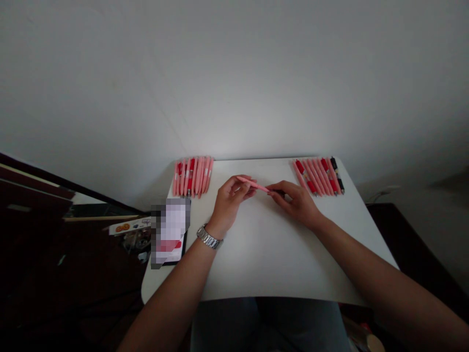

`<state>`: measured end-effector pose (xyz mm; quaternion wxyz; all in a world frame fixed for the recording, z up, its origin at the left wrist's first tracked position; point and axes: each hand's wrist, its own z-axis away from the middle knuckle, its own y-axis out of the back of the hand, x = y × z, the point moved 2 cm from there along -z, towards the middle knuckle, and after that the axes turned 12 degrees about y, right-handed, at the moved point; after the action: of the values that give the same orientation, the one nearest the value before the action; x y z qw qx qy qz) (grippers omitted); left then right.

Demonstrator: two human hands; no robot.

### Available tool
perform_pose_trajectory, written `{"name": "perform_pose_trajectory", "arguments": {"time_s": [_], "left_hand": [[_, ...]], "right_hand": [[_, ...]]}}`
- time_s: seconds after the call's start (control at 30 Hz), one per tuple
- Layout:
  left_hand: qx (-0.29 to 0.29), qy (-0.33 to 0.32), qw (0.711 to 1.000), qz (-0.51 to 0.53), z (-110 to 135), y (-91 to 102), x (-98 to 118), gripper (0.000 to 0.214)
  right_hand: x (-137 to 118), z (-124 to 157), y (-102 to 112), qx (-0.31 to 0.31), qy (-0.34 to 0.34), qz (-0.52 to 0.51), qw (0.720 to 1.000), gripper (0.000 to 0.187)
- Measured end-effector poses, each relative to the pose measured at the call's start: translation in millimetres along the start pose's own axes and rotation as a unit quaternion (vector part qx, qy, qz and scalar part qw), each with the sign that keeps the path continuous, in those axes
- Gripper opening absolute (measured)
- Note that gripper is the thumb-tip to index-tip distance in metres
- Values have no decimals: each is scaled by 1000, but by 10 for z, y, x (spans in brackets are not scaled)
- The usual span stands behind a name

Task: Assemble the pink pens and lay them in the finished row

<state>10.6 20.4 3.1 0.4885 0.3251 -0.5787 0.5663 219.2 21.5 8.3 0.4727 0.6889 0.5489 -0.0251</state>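
Both my hands hold one pink pen (252,184) above the middle of the white table (264,254). My left hand (230,200), with a metal watch on its wrist, has its fingers closed round the pen's left end. My right hand (296,200) pinches the pen's right end, where a dark tip shows. A row of several pink and red pens (192,176) lies at the table's far left. Another row of several pink, red and one black pen (318,176) lies at the far right.
A dark-framed flat object with a blurred face (169,237) lies on the table's left edge. Dark furniture and clutter stand to the left, a dark surface to the right. A plain white wall rises just behind the table.
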Motion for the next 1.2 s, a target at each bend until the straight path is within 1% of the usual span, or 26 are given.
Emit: {"name": "perform_pose_trajectory", "arguments": {"time_s": [0.17,0.3,0.43,0.63,0.8,0.93,1.07,1.2], "left_hand": [[-8,7,1000,13,0,-11,21,28],[0,3,1000,12,-2,-5,14,28],[15,-8,1000,11,1,-1,20,28],[53,-19,997,45,-12,26,31,29],[58,-13,997,58,-16,37,24,30],[47,-16,997,57,-9,28,35,30],[39,-18,998,53,-7,15,45,29],[36,-15,998,53,-9,9,41,29]], "right_hand": [[-11,-7,5,-9,4,-1,1000,23],[-19,-6,1,-8,3,-3,1000,24],[-8,7,0,6,-6,-10,1000,26],[36,25,-2,41,-14,-13,999,34],[57,26,-11,59,-25,4,998,22],[42,22,2,51,-38,20,998,22],[15,23,15,20,-46,9,999,24],[-1,23,28,12,-53,-2,999,27]]}}
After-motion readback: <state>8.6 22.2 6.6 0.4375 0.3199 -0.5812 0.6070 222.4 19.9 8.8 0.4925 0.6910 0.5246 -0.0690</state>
